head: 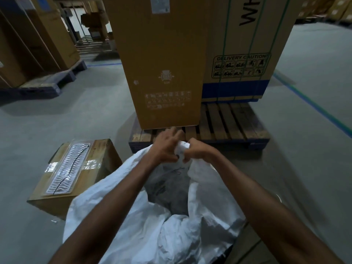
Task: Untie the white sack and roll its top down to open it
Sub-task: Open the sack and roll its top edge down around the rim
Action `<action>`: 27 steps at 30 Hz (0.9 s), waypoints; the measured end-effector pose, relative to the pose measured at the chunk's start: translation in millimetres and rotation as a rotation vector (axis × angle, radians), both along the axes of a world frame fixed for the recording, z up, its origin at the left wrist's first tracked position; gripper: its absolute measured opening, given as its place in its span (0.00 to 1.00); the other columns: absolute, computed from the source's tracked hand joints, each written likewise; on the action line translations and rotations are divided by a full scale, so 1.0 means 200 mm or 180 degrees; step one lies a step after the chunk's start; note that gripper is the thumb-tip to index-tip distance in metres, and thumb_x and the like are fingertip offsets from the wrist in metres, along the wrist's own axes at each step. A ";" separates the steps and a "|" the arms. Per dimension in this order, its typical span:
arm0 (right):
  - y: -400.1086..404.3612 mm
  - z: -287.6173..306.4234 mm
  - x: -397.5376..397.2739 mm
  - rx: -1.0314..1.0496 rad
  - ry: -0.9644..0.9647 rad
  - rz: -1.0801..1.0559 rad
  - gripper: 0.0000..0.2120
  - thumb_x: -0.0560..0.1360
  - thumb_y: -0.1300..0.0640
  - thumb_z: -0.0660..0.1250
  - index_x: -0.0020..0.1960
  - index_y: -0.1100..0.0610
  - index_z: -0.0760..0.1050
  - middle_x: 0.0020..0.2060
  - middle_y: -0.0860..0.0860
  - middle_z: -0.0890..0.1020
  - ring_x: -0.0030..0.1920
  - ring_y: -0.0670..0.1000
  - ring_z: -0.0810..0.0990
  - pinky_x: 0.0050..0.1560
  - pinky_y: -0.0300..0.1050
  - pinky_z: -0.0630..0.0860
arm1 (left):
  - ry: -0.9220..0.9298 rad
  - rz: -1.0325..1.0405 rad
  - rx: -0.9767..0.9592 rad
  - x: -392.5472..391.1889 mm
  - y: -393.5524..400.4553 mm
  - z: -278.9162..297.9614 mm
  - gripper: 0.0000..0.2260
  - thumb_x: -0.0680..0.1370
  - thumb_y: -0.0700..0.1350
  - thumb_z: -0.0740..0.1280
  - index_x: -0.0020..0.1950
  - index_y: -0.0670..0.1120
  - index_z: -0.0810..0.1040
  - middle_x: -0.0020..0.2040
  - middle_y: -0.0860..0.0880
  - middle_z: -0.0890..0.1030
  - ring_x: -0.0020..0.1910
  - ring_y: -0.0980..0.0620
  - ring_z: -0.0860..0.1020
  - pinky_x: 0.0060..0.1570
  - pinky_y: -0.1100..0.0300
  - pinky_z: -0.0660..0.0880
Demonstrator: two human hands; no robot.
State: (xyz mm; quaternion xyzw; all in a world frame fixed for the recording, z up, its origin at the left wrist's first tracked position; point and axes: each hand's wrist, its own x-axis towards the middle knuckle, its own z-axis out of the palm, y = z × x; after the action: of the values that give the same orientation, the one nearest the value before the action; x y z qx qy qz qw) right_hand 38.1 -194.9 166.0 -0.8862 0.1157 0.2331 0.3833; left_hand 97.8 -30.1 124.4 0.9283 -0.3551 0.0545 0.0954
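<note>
Sack (171, 231) fills the near foreground on the floor, right below the camera, between both forearms; white crinkly woven plastic, slack and bunched, folds sagging outward, a grey shaded patch with dark scribble marks showing on the panel under the hands. Neck gathered to a twisted tuft at the far end. Left hand (165, 147) curled around the tuft from the left, right hand (198, 151) pinching it from the right, knuckles nearly touching; both gripping the tied top, neither open. Tie itself hidden by fingers, can't tell if knot is loose or tight. Risks, as judgement: pulling the wrong strand could cinch the knot harder; yanking could tear the thin weave; slack body could slump or tip once the neck is freed, spilling contents; the roll-down may go uneven since the cloth is floppy. Box (76, 174) with a clear blister pack taped on top sits just left of the sack. Beyond the hands a pallet (228, 126) carries tall cartons (162, 63), near enough to crowd the work.
</note>
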 end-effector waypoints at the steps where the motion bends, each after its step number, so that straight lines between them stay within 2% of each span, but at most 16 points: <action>1: -0.02 0.03 0.00 0.0067 0.0101 0.0048 0.29 0.70 0.62 0.77 0.67 0.60 0.68 0.53 0.56 0.77 0.52 0.54 0.78 0.46 0.49 0.78 | 0.0015 -0.0127 -0.0091 -0.02 -0.04 0.00 0.28 0.64 0.51 0.77 0.61 0.50 0.73 0.55 0.49 0.76 0.50 0.48 0.75 0.47 0.55 0.74; 3: -0.03 0.03 -0.01 0.0023 0.0212 0.0115 0.28 0.70 0.60 0.78 0.66 0.59 0.69 0.48 0.52 0.76 0.47 0.51 0.77 0.41 0.45 0.75 | 0.0351 -0.0068 -0.0129 -0.02 -0.10 0.01 0.19 0.65 0.47 0.77 0.54 0.50 0.79 0.50 0.49 0.82 0.47 0.47 0.80 0.43 0.56 0.76; 5: -0.03 -0.01 -0.02 -0.0056 0.0210 0.0009 0.31 0.69 0.57 0.80 0.67 0.56 0.70 0.49 0.51 0.77 0.47 0.50 0.77 0.43 0.45 0.76 | 0.0761 0.0175 0.0202 -0.01 -0.14 0.01 0.11 0.67 0.46 0.75 0.48 0.50 0.80 0.46 0.48 0.84 0.45 0.45 0.82 0.41 0.54 0.77; 7: -0.02 -0.09 -0.05 -0.0372 -0.0254 -0.0237 0.31 0.67 0.55 0.80 0.66 0.54 0.73 0.54 0.52 0.79 0.53 0.53 0.80 0.51 0.50 0.80 | 0.1064 0.0308 0.0650 0.00 -0.17 0.03 0.09 0.69 0.47 0.73 0.46 0.49 0.77 0.45 0.47 0.81 0.44 0.44 0.80 0.40 0.53 0.74; 8: -0.01 -0.13 -0.07 -0.0755 -0.0664 -0.0303 0.30 0.67 0.53 0.80 0.65 0.53 0.74 0.56 0.52 0.80 0.56 0.54 0.81 0.54 0.50 0.80 | 0.1301 0.0376 0.0745 0.02 -0.19 0.04 0.09 0.70 0.46 0.72 0.47 0.48 0.75 0.46 0.46 0.80 0.43 0.45 0.79 0.40 0.52 0.75; 10: 0.01 -0.23 -0.12 -0.1686 -0.1310 -0.0243 0.29 0.67 0.50 0.79 0.65 0.53 0.74 0.57 0.52 0.79 0.59 0.54 0.80 0.56 0.50 0.78 | 0.1839 0.0467 0.0738 0.07 -0.18 0.07 0.11 0.70 0.41 0.70 0.51 0.42 0.77 0.49 0.44 0.81 0.44 0.47 0.78 0.43 0.52 0.78; 11: 0.02 -0.27 -0.14 -0.1916 -0.1466 -0.0253 0.27 0.69 0.50 0.77 0.65 0.53 0.74 0.57 0.51 0.80 0.58 0.54 0.80 0.56 0.50 0.77 | 0.2073 0.0396 0.0691 0.10 -0.17 0.08 0.12 0.70 0.39 0.71 0.52 0.40 0.80 0.49 0.43 0.82 0.43 0.47 0.78 0.43 0.52 0.77; 13: 0.01 -0.33 -0.14 -0.1627 -0.1398 -0.0512 0.21 0.70 0.52 0.75 0.62 0.51 0.76 0.54 0.50 0.82 0.55 0.54 0.83 0.51 0.48 0.78 | 0.2250 0.0082 0.0530 0.14 -0.15 0.07 0.12 0.70 0.41 0.75 0.52 0.39 0.83 0.49 0.41 0.84 0.43 0.45 0.80 0.45 0.50 0.78; 15: -0.05 -0.31 -0.09 -0.0841 -0.0731 -0.0841 0.20 0.71 0.55 0.75 0.62 0.54 0.76 0.54 0.52 0.81 0.55 0.55 0.82 0.46 0.48 0.78 | 0.2024 -0.0109 0.0274 0.12 -0.13 0.05 0.16 0.72 0.48 0.76 0.56 0.44 0.81 0.52 0.45 0.83 0.49 0.46 0.81 0.50 0.46 0.79; 17: -0.15 -0.24 -0.03 -0.0222 0.0011 -0.0505 0.26 0.68 0.55 0.79 0.63 0.57 0.76 0.55 0.55 0.82 0.54 0.55 0.83 0.50 0.51 0.82 | 0.1500 -0.0323 -0.0029 0.09 -0.09 -0.01 0.18 0.75 0.51 0.74 0.62 0.50 0.77 0.57 0.51 0.80 0.53 0.51 0.78 0.53 0.51 0.78; 19: -0.22 -0.20 0.00 -0.0088 0.0357 -0.0233 0.31 0.65 0.53 0.81 0.65 0.56 0.77 0.55 0.55 0.82 0.53 0.54 0.83 0.54 0.52 0.83 | 0.1172 -0.0508 -0.0258 0.07 -0.06 -0.07 0.15 0.78 0.50 0.71 0.64 0.52 0.76 0.59 0.51 0.77 0.55 0.52 0.75 0.54 0.55 0.75; 22: -0.19 -0.20 0.01 -0.0220 0.0007 -0.0521 0.32 0.63 0.50 0.82 0.64 0.56 0.76 0.56 0.54 0.82 0.55 0.55 0.82 0.57 0.54 0.82 | 0.1323 -0.0316 -0.0598 0.08 -0.08 -0.09 0.07 0.82 0.47 0.65 0.57 0.48 0.79 0.53 0.48 0.74 0.51 0.50 0.72 0.50 0.55 0.69; 25: -0.12 -0.23 -0.02 -0.1097 -0.1019 -0.0512 0.32 0.70 0.39 0.77 0.67 0.54 0.73 0.61 0.53 0.80 0.60 0.56 0.80 0.55 0.49 0.77 | 0.1819 0.0105 -0.0754 0.14 -0.08 -0.07 0.13 0.77 0.53 0.63 0.44 0.45 0.80 0.44 0.47 0.79 0.42 0.49 0.74 0.44 0.53 0.69; 27: -0.11 -0.25 -0.04 -0.1279 -0.1394 -0.0301 0.31 0.75 0.37 0.71 0.69 0.55 0.70 0.62 0.52 0.79 0.61 0.55 0.79 0.54 0.49 0.74 | 0.2254 0.0251 -0.0873 0.18 -0.05 -0.05 0.11 0.71 0.52 0.62 0.33 0.47 0.74 0.33 0.49 0.73 0.33 0.49 0.69 0.40 0.50 0.64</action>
State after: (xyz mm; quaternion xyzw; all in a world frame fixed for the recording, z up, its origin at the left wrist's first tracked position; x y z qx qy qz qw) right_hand 29.8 -217.9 115.9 -0.9671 0.1153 -0.0093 0.2266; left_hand 134.1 -41.0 115.3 0.8812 -0.2536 -0.2191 0.3333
